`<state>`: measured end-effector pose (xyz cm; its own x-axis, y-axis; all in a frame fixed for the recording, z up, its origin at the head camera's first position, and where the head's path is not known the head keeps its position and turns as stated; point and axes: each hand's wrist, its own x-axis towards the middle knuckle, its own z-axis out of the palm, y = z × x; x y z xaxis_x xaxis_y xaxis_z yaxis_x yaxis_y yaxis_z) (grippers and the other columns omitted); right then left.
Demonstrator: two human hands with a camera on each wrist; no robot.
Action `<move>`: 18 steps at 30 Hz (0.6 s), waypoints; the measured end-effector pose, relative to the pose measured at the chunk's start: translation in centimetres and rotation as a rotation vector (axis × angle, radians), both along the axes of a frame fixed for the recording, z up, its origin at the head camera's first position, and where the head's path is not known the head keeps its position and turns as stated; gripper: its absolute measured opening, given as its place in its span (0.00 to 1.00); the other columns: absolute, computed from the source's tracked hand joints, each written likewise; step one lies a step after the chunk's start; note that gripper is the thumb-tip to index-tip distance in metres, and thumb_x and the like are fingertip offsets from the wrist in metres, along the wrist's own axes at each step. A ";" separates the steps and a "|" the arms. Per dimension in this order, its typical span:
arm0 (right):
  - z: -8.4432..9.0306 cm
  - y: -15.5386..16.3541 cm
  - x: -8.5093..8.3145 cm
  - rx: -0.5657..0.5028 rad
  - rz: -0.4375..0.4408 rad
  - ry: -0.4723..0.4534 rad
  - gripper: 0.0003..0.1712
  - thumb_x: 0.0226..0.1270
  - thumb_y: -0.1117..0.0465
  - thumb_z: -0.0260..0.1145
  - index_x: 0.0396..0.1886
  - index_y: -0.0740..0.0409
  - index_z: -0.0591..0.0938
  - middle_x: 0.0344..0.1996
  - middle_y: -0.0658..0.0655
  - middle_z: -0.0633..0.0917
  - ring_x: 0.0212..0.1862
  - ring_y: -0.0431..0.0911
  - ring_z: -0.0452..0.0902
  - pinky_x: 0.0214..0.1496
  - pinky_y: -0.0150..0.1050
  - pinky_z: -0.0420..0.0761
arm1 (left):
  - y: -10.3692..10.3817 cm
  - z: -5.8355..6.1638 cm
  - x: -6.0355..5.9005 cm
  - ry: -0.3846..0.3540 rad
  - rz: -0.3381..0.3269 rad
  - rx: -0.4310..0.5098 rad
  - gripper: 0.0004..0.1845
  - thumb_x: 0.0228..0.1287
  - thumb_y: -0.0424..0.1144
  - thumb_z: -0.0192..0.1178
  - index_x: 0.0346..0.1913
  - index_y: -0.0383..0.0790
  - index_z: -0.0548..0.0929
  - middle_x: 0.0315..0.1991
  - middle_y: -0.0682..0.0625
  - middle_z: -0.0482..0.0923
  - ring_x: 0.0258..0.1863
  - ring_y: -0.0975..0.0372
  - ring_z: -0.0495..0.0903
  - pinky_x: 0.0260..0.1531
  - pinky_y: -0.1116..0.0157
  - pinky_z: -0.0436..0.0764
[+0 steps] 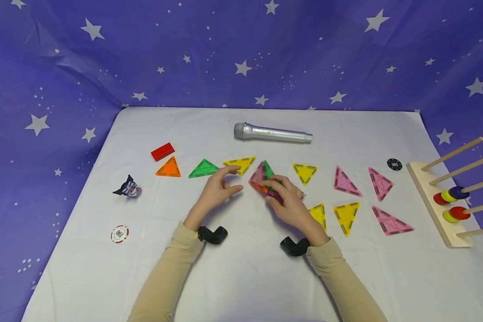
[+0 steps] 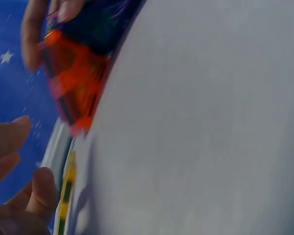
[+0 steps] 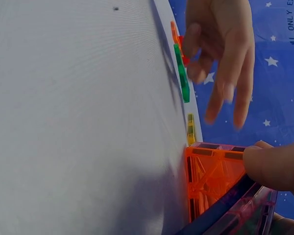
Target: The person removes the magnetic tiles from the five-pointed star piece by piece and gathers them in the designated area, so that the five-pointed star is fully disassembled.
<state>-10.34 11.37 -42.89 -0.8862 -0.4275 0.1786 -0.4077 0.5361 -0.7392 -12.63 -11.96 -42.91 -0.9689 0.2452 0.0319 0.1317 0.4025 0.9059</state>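
Tile pyramid [image 1: 262, 178], built of pink, green and orange magnetic triangles, stands mid-tabletop [image 1: 245, 277], with the right hand [image 1: 290, 202] pinching it, thumb on the orange face. The left hand [image 1: 217, 190] hovers just beside it, fingers relaxed and spread, holding nothing. A silver microphone [image 1: 273, 133] lies behind; a yellow triangle [image 1: 240, 164] lies flat under the left fingertips.

Purple backdrop [image 1: 64, 67] with white stars; silver microphone [image 1: 273, 133]; red block [image 1: 163, 151]; orange [image 1: 168, 168], green [image 1: 203, 169], yellow [image 1: 304, 173], pink triangles [image 1: 346, 182].
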 end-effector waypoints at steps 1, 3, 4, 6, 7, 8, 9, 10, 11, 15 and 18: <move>0.0 0.0 0.0 0.001 0.002 0.001 0.19 0.61 0.64 0.61 0.53 0.49 0.76 0.58 0.61 0.66 0.59 0.57 0.60 0.54 0.60 0.48 | 0.5 -0.2 -0.1 -0.015 -0.031 -0.016 0.29 0.54 0.36 0.65 0.60 0.39 0.70 0.53 0.41 0.72 0.14 0.59 0.73 0.16 0.66 0.73; -0.1 0.0 0.0 0.003 0.003 0.001 0.20 0.61 0.64 0.61 0.53 0.48 0.76 0.58 0.60 0.66 0.59 0.56 0.60 0.54 0.60 0.49 | 1.5 -0.5 -0.4 -0.044 -0.087 -0.031 0.32 0.55 0.38 0.65 0.62 0.39 0.66 0.55 0.42 0.70 0.14 0.59 0.74 0.18 0.65 0.75; -0.1 0.0 0.0 0.002 0.004 0.001 0.20 0.61 0.64 0.61 0.53 0.48 0.76 0.58 0.60 0.66 0.59 0.56 0.60 0.54 0.60 0.49 | 1.9 -0.6 -0.5 -0.056 -0.110 -0.041 0.33 0.55 0.39 0.65 0.63 0.39 0.65 0.57 0.42 0.69 0.14 0.59 0.75 0.19 0.65 0.75; -0.2 0.1 -0.1 -0.003 0.007 0.002 0.20 0.60 0.65 0.62 0.53 0.48 0.76 0.58 0.60 0.66 0.59 0.55 0.60 0.54 0.60 0.49 | 2.5 -0.7 -0.7 -0.078 -0.154 -0.055 0.35 0.55 0.41 0.65 0.65 0.40 0.62 0.57 0.42 0.68 0.14 0.59 0.75 0.21 0.65 0.75; -0.2 0.1 -0.1 -0.006 0.009 0.002 0.21 0.60 0.65 0.62 0.53 0.48 0.76 0.57 0.60 0.66 0.59 0.54 0.60 0.54 0.60 0.49 | 2.7 -0.7 -0.7 -0.087 -0.171 -0.066 0.36 0.55 0.42 0.64 0.65 0.40 0.61 0.57 0.42 0.68 0.14 0.59 0.75 0.21 0.65 0.75; -0.3 0.1 -0.1 -0.012 0.008 0.001 0.21 0.60 0.66 0.62 0.53 0.48 0.76 0.57 0.60 0.66 0.59 0.54 0.60 0.53 0.60 0.50 | 2.9 -0.7 -0.8 -0.098 -0.185 -0.072 0.37 0.55 0.43 0.64 0.66 0.41 0.60 0.55 0.42 0.70 0.14 0.59 0.75 0.21 0.65 0.75; -0.3 0.1 -0.1 -0.018 0.009 -0.001 0.21 0.60 0.66 0.62 0.53 0.48 0.76 0.57 0.60 0.66 0.59 0.53 0.60 0.53 0.60 0.50 | 3.1 -0.6 -0.8 -0.101 -0.194 -0.079 0.37 0.55 0.44 0.64 0.66 0.41 0.60 0.53 0.43 0.71 0.14 0.59 0.75 0.21 0.65 0.74; -0.3 0.1 -0.1 -0.024 0.010 -0.002 0.21 0.60 0.66 0.62 0.53 0.48 0.76 0.57 0.59 0.67 0.59 0.53 0.60 0.53 0.60 0.51 | 3.3 -0.6 -0.8 -0.107 -0.197 -0.083 0.38 0.55 0.45 0.64 0.67 0.42 0.59 0.50 0.43 0.72 0.14 0.59 0.75 0.20 0.65 0.74; -0.3 0.1 -0.2 -0.032 0.010 -0.002 0.21 0.60 0.66 0.62 0.53 0.48 0.76 0.57 0.59 0.67 0.59 0.53 0.60 0.53 0.60 0.51 | 3.4 -0.6 -0.9 -0.111 -0.197 -0.087 0.38 0.55 0.45 0.64 0.67 0.42 0.59 0.49 0.44 0.72 0.14 0.59 0.75 0.20 0.64 0.74; -0.2 0.2 -0.3 -0.059 0.008 -0.008 0.20 0.60 0.66 0.62 0.52 0.48 0.77 0.57 0.59 0.68 0.60 0.52 0.60 0.52 0.60 0.53 | 4.0 -0.5 -1.0 -0.126 -0.179 -0.085 0.39 0.56 0.47 0.63 0.67 0.42 0.58 0.48 0.44 0.73 0.13 0.60 0.75 0.25 0.65 0.74; -0.2 0.1 -0.3 -0.068 0.005 -0.010 0.20 0.59 0.66 0.63 0.52 0.49 0.77 0.56 0.58 0.68 0.60 0.52 0.61 0.52 0.59 0.54 | 4.3 -0.4 -1.2 -0.141 -0.157 -0.069 0.39 0.55 0.48 0.64 0.67 0.41 0.59 0.51 0.42 0.71 0.13 0.58 0.75 0.27 0.65 0.74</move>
<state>-10.60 11.49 -43.05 -0.8858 -0.4193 0.1988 -0.4031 0.4828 -0.7775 -13.79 -7.66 -43.31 -0.9126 0.3899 -0.1231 0.0714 0.4485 0.8909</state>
